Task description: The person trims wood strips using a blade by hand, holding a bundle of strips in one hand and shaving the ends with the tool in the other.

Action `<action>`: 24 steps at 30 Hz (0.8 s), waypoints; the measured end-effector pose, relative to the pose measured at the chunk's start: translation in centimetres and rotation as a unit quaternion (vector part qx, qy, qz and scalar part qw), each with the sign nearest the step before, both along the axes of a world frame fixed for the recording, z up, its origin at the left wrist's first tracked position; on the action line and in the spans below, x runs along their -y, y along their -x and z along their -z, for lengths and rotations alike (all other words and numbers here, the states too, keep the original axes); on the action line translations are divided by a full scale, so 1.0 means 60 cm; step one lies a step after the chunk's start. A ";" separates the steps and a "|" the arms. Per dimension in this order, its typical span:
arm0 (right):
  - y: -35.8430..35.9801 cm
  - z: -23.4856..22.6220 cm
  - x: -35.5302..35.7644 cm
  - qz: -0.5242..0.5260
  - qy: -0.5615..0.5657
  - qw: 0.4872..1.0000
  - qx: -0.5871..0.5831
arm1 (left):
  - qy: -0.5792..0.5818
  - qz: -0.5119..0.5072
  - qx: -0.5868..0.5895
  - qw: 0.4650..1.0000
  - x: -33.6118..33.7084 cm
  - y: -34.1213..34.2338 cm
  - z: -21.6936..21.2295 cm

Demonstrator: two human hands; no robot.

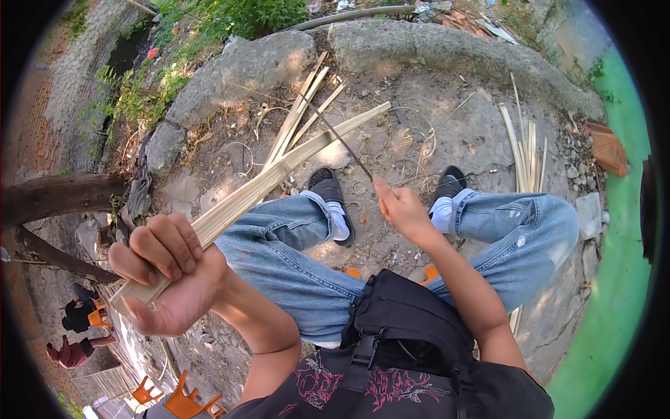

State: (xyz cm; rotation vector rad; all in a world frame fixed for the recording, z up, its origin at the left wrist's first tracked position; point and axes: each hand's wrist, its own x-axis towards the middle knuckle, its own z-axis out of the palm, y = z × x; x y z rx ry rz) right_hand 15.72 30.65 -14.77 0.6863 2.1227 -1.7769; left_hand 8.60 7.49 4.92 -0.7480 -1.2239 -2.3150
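Observation:
My left hand (167, 269) is wrapped round the near end of a long pale bamboo strip (258, 183), which slants up and away to the right. In my right hand (401, 209) is a thin dark knife (352, 157), its handle hidden by my fingers. The blade points up and to the left and crosses the strip near its far end; whether it touches or cuts in cannot be told. Beyond the held strip, several more bamboo strips (296, 115) lie on the ground. Both hands are out in front of my knees.
More strips (532, 157) lie by my right foot. Thin shavings (431, 136) are scattered on the ground. A stone kerb (447, 45) curves along the far side, and a green wall (614, 279) stands at right. Orange chairs (185, 401) and two people (80, 311) are at lower left.

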 end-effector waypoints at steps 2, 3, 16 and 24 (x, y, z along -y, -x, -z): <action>-0.016 -0.034 0.018 -0.048 0.003 0.996 -0.075 | 0.059 0.018 -0.051 0.997 -0.007 -0.008 0.000; -0.023 -0.054 0.026 -0.047 0.003 0.996 -0.077 | 0.102 0.019 -0.074 0.992 -0.007 -0.009 -0.003; -0.059 -0.151 0.044 -0.064 0.014 0.989 -0.133 | 0.091 0.118 -0.120 0.981 -0.058 -0.031 -0.002; -0.038 -0.116 0.010 -0.027 -0.029 0.997 -0.068 | 0.101 0.109 -0.117 0.982 -0.067 -0.042 0.001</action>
